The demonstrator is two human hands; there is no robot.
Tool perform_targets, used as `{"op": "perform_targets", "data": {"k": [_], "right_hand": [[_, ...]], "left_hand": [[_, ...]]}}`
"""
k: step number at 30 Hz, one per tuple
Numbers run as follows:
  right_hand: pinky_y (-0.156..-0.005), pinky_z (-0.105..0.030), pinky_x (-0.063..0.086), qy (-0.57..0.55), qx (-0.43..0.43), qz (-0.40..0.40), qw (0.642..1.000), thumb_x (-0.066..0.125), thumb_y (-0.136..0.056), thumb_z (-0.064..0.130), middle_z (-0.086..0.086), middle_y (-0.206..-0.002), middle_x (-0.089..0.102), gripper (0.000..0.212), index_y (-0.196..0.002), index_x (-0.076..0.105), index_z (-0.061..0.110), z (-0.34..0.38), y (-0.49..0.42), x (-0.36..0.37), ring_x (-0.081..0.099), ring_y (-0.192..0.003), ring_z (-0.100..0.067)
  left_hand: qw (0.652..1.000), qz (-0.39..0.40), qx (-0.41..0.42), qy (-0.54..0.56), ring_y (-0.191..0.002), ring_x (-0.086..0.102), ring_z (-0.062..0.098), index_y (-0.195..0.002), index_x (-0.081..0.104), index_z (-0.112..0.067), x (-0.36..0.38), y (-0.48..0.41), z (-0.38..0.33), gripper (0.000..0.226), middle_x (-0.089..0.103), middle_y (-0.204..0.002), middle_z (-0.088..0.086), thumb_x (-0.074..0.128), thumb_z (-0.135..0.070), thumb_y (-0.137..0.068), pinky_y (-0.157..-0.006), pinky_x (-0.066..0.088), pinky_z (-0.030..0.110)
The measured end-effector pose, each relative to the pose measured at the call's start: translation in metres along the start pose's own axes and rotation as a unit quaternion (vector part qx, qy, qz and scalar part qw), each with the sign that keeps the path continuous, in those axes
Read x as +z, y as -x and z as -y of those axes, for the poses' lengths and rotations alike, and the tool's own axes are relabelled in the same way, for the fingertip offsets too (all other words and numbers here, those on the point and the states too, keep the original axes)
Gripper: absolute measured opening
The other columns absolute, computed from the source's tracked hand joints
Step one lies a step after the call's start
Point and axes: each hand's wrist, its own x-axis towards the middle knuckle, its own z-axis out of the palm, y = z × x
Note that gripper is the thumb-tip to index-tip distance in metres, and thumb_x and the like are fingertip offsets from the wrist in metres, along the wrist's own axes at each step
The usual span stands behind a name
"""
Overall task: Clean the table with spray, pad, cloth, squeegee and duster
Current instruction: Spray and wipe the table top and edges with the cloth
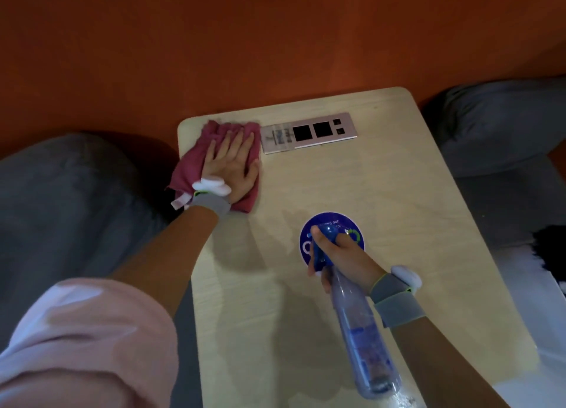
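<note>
A light wooden table [398,193] fills the middle of the view. At its far left corner lies a crumpled pink cloth [190,162], and my left hand [231,159] presses flat on it with straight fingers. My right hand [340,254] grips the blue trigger head of a clear spray bottle [361,331], held above the table's middle with the nozzle pointing away from me. Damp patches show on the wood near the bottle.
A metal socket panel [309,133] is set into the table's far edge. A round blue sticker [333,220] lies under the bottle's nozzle. Grey cushioned seats [61,199] flank the table on both sides, with an orange wall [214,39] behind. Something dark and fluffy [551,248] sits at the right edge.
</note>
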Motion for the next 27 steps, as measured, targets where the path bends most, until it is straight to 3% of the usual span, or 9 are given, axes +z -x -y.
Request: {"op": "perform_targets", "data": {"k": [6,8,11,14,17,23,25,27], "right_hand": [[-0.043,-0.030,0.046,0.005,-0.018,-0.015,1.000,0.043,-0.097,0.052,-0.025,-0.074,0.066,0.058,-0.079,0.056,-0.002,-0.022,0.029,-0.003,0.051,-0.039,-0.030],[-0.044,-0.028,0.046,0.009,-0.023,-0.031,0.999,0.045,-0.096,0.053,-0.030,-0.072,0.062,0.061,-0.077,0.056,-0.004,-0.031,0.044,-0.003,0.053,-0.040,-0.029],[-0.051,-0.029,0.047,0.032,-0.043,-0.032,0.998,0.046,-0.092,0.059,-0.023,-0.067,0.059,0.063,-0.073,0.060,0.001,-0.045,0.070,-0.003,0.053,-0.046,-0.026],[-0.047,-0.030,0.048,0.015,-0.052,0.005,0.999,0.041,-0.099,0.049,-0.019,-0.066,0.063,0.056,-0.076,0.056,0.000,-0.058,0.100,0.000,0.050,-0.042,-0.029],[-0.044,-0.029,0.046,0.007,-0.051,0.025,0.998,0.040,-0.099,0.049,-0.019,-0.072,0.066,0.052,-0.080,0.054,0.003,-0.074,0.129,0.003,0.049,-0.039,-0.028],[-0.045,-0.028,0.047,0.016,-0.042,0.042,0.998,0.041,-0.098,0.052,-0.018,-0.078,0.069,0.053,-0.082,0.055,0.003,-0.114,0.167,-0.001,0.051,-0.040,-0.028],[-0.046,-0.028,0.047,0.027,-0.044,0.041,0.998,0.040,-0.099,0.051,-0.017,-0.080,0.071,0.053,-0.083,0.055,0.003,-0.128,0.176,-0.009,0.053,-0.040,-0.027],[-0.047,-0.029,0.047,0.031,-0.041,0.040,0.998,0.039,-0.099,0.051,-0.015,-0.081,0.073,0.052,-0.084,0.055,0.004,-0.133,0.177,-0.013,0.054,-0.041,-0.028]], "left_hand": [[0.991,0.054,0.123,0.019,-0.143,0.024,0.021,-0.150,0.024,-0.024,0.000,0.111,-0.079,0.062,0.031,-0.154,0.000,0.028,-0.048,-0.093,-0.116,0.015,0.047],[0.980,0.061,0.187,0.032,-0.142,0.027,0.023,-0.146,0.034,-0.020,0.003,0.165,-0.113,0.060,0.037,-0.151,0.004,0.035,-0.044,-0.091,-0.115,0.018,0.047],[0.954,0.087,0.285,0.030,-0.142,0.026,0.027,-0.140,0.041,-0.016,0.008,0.256,-0.152,0.055,0.041,-0.148,0.008,0.038,-0.041,-0.090,-0.116,0.016,0.050],[0.929,0.122,0.348,0.039,-0.144,0.022,0.022,-0.144,0.036,-0.025,0.009,0.337,-0.159,0.051,0.036,-0.150,-0.003,0.035,-0.041,-0.095,-0.115,0.017,0.049],[0.894,0.150,0.422,0.007,-0.145,0.021,0.016,-0.151,0.023,-0.028,0.009,0.396,-0.133,0.062,0.029,-0.154,-0.011,0.038,-0.044,-0.093,-0.116,0.013,0.044],[0.911,0.168,0.374,0.042,-0.145,0.019,0.008,-0.147,0.028,-0.039,0.003,0.416,-0.093,0.052,0.027,-0.152,-0.022,0.036,-0.052,-0.098,-0.116,0.017,0.045],[0.919,0.154,0.360,0.043,-0.144,0.022,0.010,-0.147,0.027,-0.040,0.006,0.419,-0.103,0.054,0.028,-0.152,-0.020,0.038,-0.055,-0.096,-0.117,0.015,0.045],[0.948,0.119,0.288,0.065,-0.143,0.025,0.014,-0.147,0.027,-0.039,0.009,0.409,-0.097,0.057,0.027,-0.154,-0.011,0.042,-0.054,-0.094,-0.117,0.016,0.046]]}}
